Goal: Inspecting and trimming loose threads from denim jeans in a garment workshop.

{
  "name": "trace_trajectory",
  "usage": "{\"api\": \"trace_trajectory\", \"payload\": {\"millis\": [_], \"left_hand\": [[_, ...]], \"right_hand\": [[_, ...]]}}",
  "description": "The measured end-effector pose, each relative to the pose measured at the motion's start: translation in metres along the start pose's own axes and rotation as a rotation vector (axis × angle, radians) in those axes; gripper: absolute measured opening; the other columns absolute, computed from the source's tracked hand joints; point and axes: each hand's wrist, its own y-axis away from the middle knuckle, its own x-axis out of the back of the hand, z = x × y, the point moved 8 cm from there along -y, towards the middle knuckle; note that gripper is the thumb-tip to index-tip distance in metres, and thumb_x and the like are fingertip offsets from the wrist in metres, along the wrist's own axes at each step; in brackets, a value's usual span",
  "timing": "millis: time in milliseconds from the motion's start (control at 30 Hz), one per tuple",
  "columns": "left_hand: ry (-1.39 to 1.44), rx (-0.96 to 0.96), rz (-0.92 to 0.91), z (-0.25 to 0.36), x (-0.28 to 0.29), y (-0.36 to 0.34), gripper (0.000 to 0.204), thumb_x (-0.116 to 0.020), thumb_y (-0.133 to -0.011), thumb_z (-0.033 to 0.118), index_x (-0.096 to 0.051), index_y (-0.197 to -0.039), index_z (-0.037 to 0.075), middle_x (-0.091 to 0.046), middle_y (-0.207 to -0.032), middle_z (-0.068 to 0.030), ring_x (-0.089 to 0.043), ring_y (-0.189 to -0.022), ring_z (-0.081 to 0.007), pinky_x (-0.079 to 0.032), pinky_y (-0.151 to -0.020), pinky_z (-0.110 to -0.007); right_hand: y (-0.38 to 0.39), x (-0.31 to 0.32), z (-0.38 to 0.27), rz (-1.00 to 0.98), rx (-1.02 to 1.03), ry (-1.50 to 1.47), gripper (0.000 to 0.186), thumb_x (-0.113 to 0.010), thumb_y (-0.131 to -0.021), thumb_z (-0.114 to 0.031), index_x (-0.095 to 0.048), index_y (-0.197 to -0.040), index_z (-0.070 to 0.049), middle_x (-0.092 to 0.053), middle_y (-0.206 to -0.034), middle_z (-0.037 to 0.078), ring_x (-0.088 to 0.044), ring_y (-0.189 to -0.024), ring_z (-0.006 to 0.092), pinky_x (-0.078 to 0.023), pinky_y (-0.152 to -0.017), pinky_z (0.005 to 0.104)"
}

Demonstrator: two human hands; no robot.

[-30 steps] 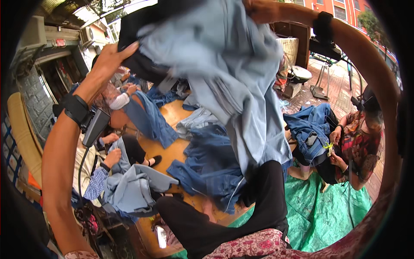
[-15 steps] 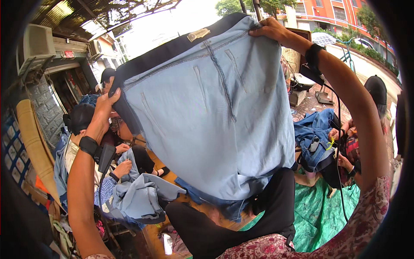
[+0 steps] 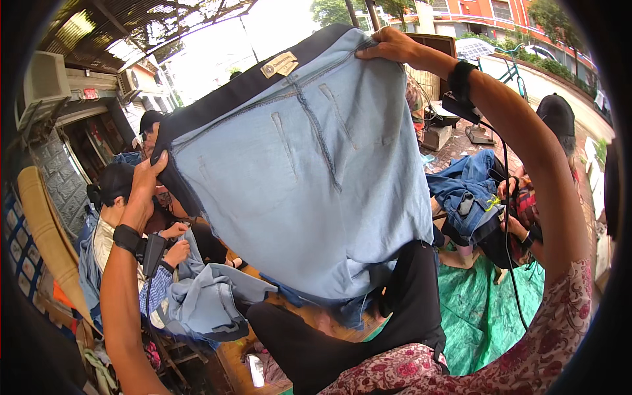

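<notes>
Outdoor workshop, green tarp (image 3: 484,309) below. Left hand (image 3: 143,191) and right hand (image 3: 388,46) each pinch a waistband corner of the light-blue jeans (image 3: 309,178), held up spread between them; seated workers behind.

Tan rectangular label (image 3: 278,64) on waistband
</notes>
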Motion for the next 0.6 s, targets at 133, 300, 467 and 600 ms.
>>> {"api": "trace_trajectory", "payload": {"millis": [133,300,467,600], "left_hand": [[-0.010,0.010,0.005,-0.013,0.006,0.000,0.040,-0.066,-0.091,0.047,-0.069,-0.104,0.010,-0.065,-0.087,0.0021,-0.059,-0.076,-0.0107,-0.047,-0.059,-0.028],[0.039,0.018,-0.061,-0.030,0.005,0.002,0.043,-0.069,-0.088,0.048,-0.069,-0.106,0.009,-0.058,-0.080,0.0027,-0.056,-0.069,-0.0106,-0.043,-0.055,-0.026],[0.130,0.018,-0.132,-0.020,-0.016,0.027,0.034,-0.072,-0.088,0.044,-0.066,-0.096,0.011,-0.066,-0.077,0.0033,-0.058,-0.060,-0.0063,-0.045,-0.053,-0.023],[0.022,0.050,-0.051,-0.042,0.001,0.027,0.033,-0.072,-0.088,0.044,-0.065,-0.096,0.013,-0.065,-0.076,0.0046,-0.057,-0.059,-0.0055,-0.045,-0.053,-0.022]], "right_hand": [[0.004,-0.011,-0.010,-0.032,0.003,-0.046,0.053,-0.080,-0.074,-0.046,-0.073,-0.090,0.004,-0.068,-0.085,0.015,-0.066,-0.083,0.0223,-0.049,-0.076,0.0350],[0.000,-0.017,0.008,-0.048,-0.032,0.085,0.053,-0.081,-0.073,-0.049,-0.071,-0.085,0.002,-0.065,-0.079,0.009,-0.062,-0.078,0.0159,-0.047,-0.069,0.0330],[0.017,-0.031,0.002,-0.136,-0.027,-0.005,0.041,-0.077,-0.082,-0.038,-0.072,-0.093,0.001,-0.068,-0.081,0.005,-0.063,-0.073,0.0121,-0.049,-0.069,0.0293],[0.007,-0.058,0.006,-0.190,-0.020,-0.080,0.042,-0.075,-0.084,-0.037,-0.072,-0.099,0.003,-0.071,-0.087,0.007,-0.067,-0.077,0.0136,-0.052,-0.074,0.0288]]}}
